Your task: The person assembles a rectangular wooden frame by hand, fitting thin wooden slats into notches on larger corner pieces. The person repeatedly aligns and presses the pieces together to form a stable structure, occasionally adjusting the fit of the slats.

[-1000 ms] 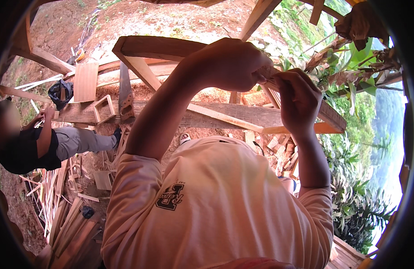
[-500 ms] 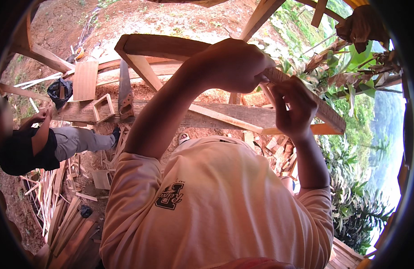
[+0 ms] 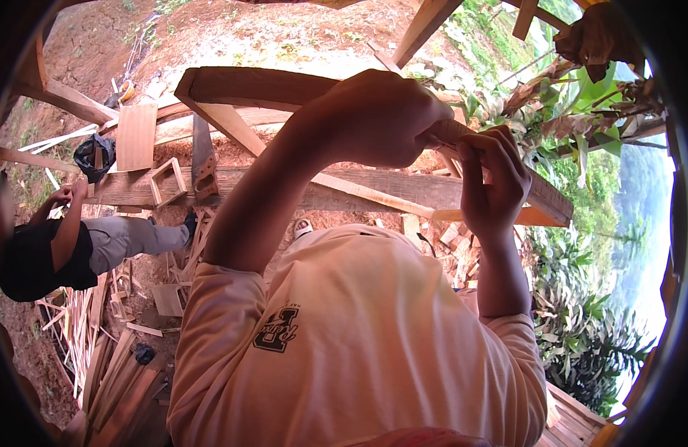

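A wooden frame (image 3: 262,83) of joined planks slants across in front of me at chest height, above a plank bench. My left hand (image 3: 392,119) is closed at its near plank, knuckles up, the fingertips hidden behind it. Just to the right, my right hand (image 3: 497,179) is closed at the same plank, with thumb and bent fingers on its edge. A short stretch of wood shows between the two hands. Whether anything small is also pinched there, I cannot tell.
Behind the frame, a rough plank bench (image 3: 131,188) holds a handsaw (image 3: 204,175), a small open wooden box frame (image 3: 169,182) and a flat board (image 3: 137,138). A black plastic bag (image 3: 95,156) hangs beside a co-worker (image 3: 49,249) at left. Wood strips (image 3: 79,320) and offcuts litter the ground.
My view has shifted slightly, and the frame's left end sits a little lower and further left. Both hands remain at the plank, my right hand's fingers slightly more extended.
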The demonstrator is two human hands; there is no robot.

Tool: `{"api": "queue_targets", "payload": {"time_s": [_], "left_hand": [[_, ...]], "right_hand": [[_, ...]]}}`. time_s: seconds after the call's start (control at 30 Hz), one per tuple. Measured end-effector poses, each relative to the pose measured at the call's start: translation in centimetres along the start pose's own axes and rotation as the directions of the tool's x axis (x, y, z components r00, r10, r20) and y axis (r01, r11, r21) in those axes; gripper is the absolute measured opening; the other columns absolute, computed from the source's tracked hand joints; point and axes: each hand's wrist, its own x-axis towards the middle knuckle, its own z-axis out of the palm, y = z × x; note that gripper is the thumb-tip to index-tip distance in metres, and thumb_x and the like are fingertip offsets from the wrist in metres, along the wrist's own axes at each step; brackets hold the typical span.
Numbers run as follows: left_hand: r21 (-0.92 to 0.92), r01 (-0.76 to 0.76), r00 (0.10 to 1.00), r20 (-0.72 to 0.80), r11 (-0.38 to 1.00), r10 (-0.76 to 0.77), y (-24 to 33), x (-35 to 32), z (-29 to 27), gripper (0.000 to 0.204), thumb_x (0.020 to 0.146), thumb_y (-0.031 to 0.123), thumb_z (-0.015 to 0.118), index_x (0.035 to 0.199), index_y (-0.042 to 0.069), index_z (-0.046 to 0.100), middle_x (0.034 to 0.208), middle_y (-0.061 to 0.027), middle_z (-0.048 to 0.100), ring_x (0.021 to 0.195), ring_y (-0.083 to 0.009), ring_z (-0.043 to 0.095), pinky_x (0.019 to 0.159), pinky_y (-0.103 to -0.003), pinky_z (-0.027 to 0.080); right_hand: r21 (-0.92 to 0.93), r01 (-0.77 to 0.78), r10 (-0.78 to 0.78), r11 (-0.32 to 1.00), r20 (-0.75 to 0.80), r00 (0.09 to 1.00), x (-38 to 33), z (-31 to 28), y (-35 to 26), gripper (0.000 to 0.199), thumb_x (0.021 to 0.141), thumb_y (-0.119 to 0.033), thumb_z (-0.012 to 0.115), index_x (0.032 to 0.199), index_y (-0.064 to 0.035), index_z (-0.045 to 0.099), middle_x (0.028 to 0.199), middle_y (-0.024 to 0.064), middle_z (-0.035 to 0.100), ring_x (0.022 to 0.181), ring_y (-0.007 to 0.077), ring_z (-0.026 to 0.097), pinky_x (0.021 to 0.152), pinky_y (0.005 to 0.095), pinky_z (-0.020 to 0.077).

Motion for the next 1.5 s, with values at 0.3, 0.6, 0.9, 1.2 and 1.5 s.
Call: {"api": "queue_targets", "payload": {"time_s": [0.3,0.6,0.9,1.2,1.5], "left_hand": [[0.016,0.015,1.0,0.014,1.0,-0.015,0.2,-0.1,-0.4,0.025,0.095,0.019,0.066,0.117,0.015,0.076,0.095,-0.0161,0.076,0.089,-0.0379,0.073,0.079,-0.048,0.056],[0.048,0.022,0.999,0.042,0.999,-0.024,0.1,-0.3,-0.2,0.029,0.095,0.019,0.067,0.123,0.016,0.075,0.098,-0.0174,0.076,0.092,-0.0392,0.072,0.081,-0.048,0.056],[0.03,-0.023,0.998,0.053,0.999,0.022,0.8,0.2,-1.1,0.043,0.094,0.027,0.074,0.132,0.007,0.069,0.104,-0.0197,0.075,0.095,-0.0397,0.072,0.083,-0.047,0.056],[-0.087,0.041,0.99,0.142,0.995,-0.028,2.1,-0.2,-2.6,0.051,0.094,0.004,0.06,0.144,-0.007,0.059,0.14,-0.0264,0.066,0.135,-0.0386,0.062,0.114,-0.042,0.045],[0.14,0.106,0.991,0.064,0.984,-0.116,0.5,-0.3,-1.3,0.051,0.111,0.022,0.039,0.148,-0.009,0.055,0.148,-0.0264,0.06,0.14,-0.0389,0.057,0.119,-0.047,0.04]], "right_hand": [[-0.005,-0.038,0.038,0.999,-0.001,0.999,-0.1,0.0,-0.1,0.008,0.088,0.009,0.072,0.093,0.0028,0.071,0.078,0.0124,0.067,0.07,0.0235,0.06,0.061,0.0341,0.0479],[-0.027,0.1,-0.099,0.995,0.019,0.995,-0.2,0.2,0.4,0.009,0.083,0.007,0.075,0.086,0.0002,0.07,0.076,0.0104,0.065,0.07,0.0266,0.06,0.066,0.0384,0.0472],[0.032,0.284,-0.284,0.958,-0.007,0.959,-2.4,0.0,-0.7,0.019,0.07,-0.001,0.082,0.083,-0.0029,0.069,0.074,0.0082,0.061,0.074,0.0295,0.059,0.07,0.0429,0.0441],[0.235,-0.074,0.113,0.969,-0.155,0.982,-13.1,-1.3,0.5,0.014,0.088,-0.002,0.077,0.083,-0.0025,0.064,0.075,0.0091,0.056,0.074,0.0305,0.057,0.067,0.042,0.045],[0.272,-0.721,0.77,0.638,-0.215,0.6,-29.3,-3.6,3.0,0.014,0.092,-0.006,0.076,0.084,-0.0004,0.065,0.076,0.0123,0.062,0.073,0.0307,0.062,0.067,0.0423,0.0474]]}}
